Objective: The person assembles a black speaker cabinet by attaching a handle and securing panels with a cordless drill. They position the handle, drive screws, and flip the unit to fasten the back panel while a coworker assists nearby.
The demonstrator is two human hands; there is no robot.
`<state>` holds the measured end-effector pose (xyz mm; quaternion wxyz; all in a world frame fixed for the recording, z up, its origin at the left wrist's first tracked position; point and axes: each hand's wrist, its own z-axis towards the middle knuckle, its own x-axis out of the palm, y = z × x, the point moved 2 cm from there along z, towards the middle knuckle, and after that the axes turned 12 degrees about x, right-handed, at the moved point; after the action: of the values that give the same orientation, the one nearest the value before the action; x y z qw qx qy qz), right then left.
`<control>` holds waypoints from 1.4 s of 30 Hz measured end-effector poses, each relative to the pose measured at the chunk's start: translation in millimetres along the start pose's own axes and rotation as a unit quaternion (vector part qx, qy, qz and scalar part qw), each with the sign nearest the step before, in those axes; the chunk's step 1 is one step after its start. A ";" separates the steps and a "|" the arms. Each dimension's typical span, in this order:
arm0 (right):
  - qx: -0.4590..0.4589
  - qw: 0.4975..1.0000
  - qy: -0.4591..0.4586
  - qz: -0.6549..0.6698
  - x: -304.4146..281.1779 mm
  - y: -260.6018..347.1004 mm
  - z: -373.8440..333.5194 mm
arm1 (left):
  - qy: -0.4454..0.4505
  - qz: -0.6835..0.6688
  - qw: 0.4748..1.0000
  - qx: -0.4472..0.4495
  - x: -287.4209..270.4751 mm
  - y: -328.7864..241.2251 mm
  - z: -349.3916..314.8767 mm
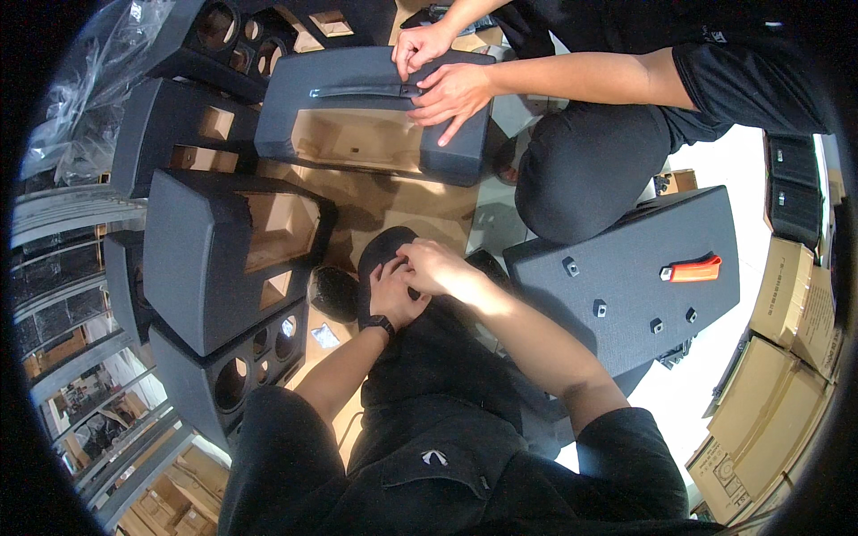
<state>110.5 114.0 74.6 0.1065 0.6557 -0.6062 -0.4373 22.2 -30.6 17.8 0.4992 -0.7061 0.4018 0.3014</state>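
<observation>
My left hand [393, 297], with a dark watch at its wrist, rests on my black-clad knee [386, 246], its fingers extended. Against its fingers lies my right hand [436, 267], fingers bent inward; whether anything small is between them is hidden. Past my knee lies a dark speaker cabinet [273, 121] with a large cut-out and a black strap handle [357, 91]. Both hands of another person [451, 94] press at the handle's right end. To my right, an orange-red-handled tool [693, 269] lies on a dark cabinet panel [617, 272] with several small square metal fittings.
Open speaker cabinets [192, 259] with wooden insides stand stacked along my left. Clear plastic wrap [94, 98] hangs at the far left, above metal shelving [80, 335]. Cardboard boxes [751, 402] line the right. A small clear bag [324, 336] lies by my left forearm.
</observation>
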 end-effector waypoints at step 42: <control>-0.002 0.999 -0.040 0.014 10.1 -14.0 7.2 | -0.036 -0.020 0.999 0.023 4.9 2.1 -0.3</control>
<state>114.1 111.3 56.4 0.0891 0.6287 -0.6185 -0.4629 22.8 -32.6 12.9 0.5353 -0.6909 0.3765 0.3071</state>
